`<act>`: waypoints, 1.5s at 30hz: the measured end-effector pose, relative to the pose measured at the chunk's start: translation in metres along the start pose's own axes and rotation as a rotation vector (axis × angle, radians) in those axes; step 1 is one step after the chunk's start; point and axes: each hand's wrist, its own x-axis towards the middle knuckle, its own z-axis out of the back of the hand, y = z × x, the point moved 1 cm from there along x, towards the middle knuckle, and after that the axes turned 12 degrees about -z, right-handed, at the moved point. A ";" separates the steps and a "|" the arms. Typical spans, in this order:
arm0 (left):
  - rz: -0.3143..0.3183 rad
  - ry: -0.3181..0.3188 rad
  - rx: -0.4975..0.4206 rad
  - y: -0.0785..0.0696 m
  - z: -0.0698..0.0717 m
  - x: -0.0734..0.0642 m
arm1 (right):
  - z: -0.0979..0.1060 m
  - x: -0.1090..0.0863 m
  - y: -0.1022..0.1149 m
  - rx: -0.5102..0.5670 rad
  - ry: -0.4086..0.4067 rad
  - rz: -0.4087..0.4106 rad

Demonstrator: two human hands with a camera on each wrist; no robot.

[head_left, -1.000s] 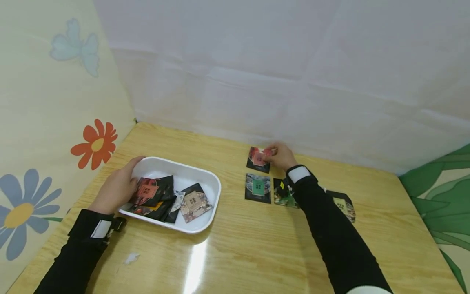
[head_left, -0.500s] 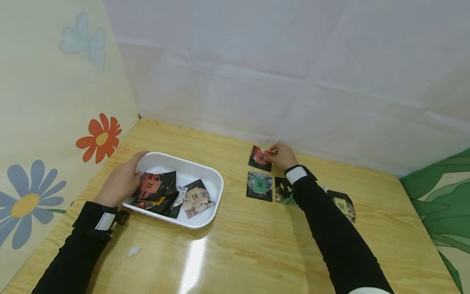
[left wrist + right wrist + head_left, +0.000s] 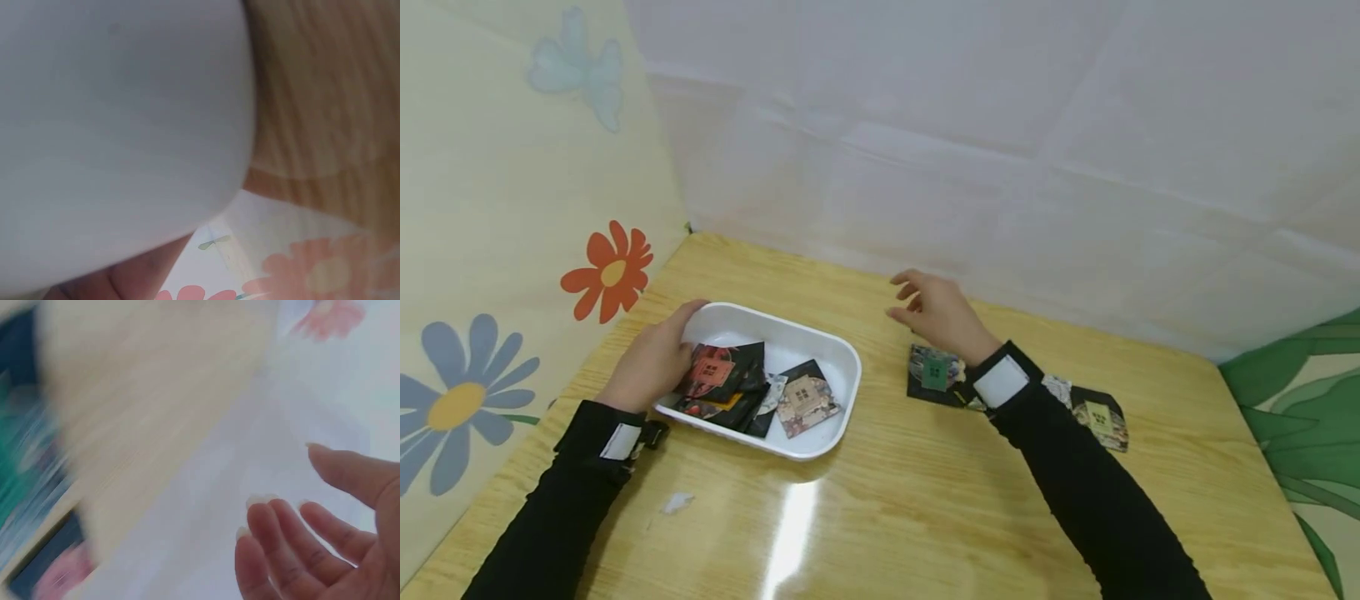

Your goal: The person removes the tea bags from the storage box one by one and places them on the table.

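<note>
My left hand (image 3: 651, 367) grips the left end of a white plastic tray (image 3: 805, 343), thumb inside and fingers outside. Within it lie several small square packets, among them a red-labelled packet (image 3: 711, 371) on a pile and a beige-labelled packet (image 3: 807, 402). Empty, my right hand (image 3: 943, 317) hovers over the back of the table with fingers loosely bent. Beneath its wrist is a green-labelled packet (image 3: 934, 373). A pink-labelled packet (image 3: 53, 569), blurred in the right wrist view, is hidden by the hand in the head view. Farther right sits a yellow-labelled packet (image 3: 1099, 417).
A white sheet (image 3: 925, 167) hangs behind the wooden table (image 3: 880, 508). On the left a wall with painted flowers (image 3: 613, 273) borders it. A small white scrap (image 3: 677, 502) lies in front of the tray. The right sleeve covers part of the packet row.
My right hand has let go of the red-pink packet at the back and moved left, fingers loosening. The left hand keeps its grip on the tray; the head view has shifted slightly.
</note>
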 end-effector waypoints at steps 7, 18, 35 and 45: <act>-0.006 -0.002 0.010 0.001 -0.005 0.004 | -0.036 -0.030 0.067 -0.171 0.137 0.351; -0.003 0.010 0.001 -0.005 -0.008 0.001 | -0.097 -0.029 0.081 -0.470 0.282 0.390; 0.011 0.025 -0.030 -0.002 -0.009 0.002 | -0.110 -0.025 0.080 -0.479 0.280 0.285; -0.010 0.011 -0.017 -0.003 -0.008 0.002 | -0.106 -0.033 0.091 -0.499 0.055 0.288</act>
